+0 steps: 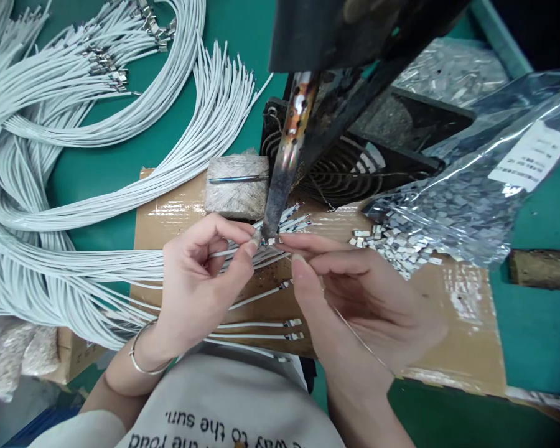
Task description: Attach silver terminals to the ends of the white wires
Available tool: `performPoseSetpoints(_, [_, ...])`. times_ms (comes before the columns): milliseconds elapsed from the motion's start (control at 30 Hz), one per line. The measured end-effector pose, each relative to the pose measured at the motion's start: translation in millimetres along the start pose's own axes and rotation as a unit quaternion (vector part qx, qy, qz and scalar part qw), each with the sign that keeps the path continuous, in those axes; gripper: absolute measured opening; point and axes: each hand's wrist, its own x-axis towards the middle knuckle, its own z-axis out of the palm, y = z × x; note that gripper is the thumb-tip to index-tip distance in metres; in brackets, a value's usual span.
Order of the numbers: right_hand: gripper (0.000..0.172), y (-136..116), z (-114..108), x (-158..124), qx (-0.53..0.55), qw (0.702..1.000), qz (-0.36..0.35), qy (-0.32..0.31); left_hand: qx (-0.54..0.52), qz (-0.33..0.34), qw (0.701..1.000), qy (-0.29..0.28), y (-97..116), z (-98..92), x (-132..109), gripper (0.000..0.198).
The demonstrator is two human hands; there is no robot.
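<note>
White cable (221,252) runs from 9 o'clock through the left hand (196,280), its end just beside the tip of a soldering iron (289,143), from which these clock directions are read. At 8 o'clock on the far left lie clear bags (4,367) and a cardboard box (72,358); between 9 and 10 o'clock sweep white cable bundles (51,218), with metal plugs (102,65) on some ends at 10 o'clock. That left hand sits at 8 o'clock, thumb and forefinger pinched together on the cable; a bangle (133,354) circles its wrist. Between 10 and 11 o'clock a metal rod (238,180) lies across a grey block (236,202). Between 5 and 6 o'clock rest 2 plugged cable ends (293,330). At 2 o'clock is a fan (350,168) with a round grille. At 4 o'clock the right hand (368,298) has thumb and forefinger closed on thin solder wire (354,330), which trails toward the wrist. At 3 o'clock lie loose metal shells (401,246), beside a labelled clear bag (457,199); farther right is a brown bar (541,269).
</note>
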Motion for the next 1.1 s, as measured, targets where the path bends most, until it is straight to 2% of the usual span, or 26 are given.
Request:
performPoseSetpoints(467, [0.02,-0.4,-1.1,0.2,-0.012,1.0,-0.003,-0.015,0.034,0.005,0.999,0.011,0.9,-0.6,0.3,0.012])
performPoseSetpoints(833, [0.021,-0.2,1.2,-0.1,-0.001,1.0,-0.021,0.0,0.043,0.016,0.999,0.008,2.1,-0.3,-1.5,0.012])
performPoseSetpoints(1100, [0.022,2.7,-1.1,-1.3,0.002,1.0,-0.007,-0.009,0.06,0.019,0.998,0.005,0.2,-0.8,-2.8,0.012])
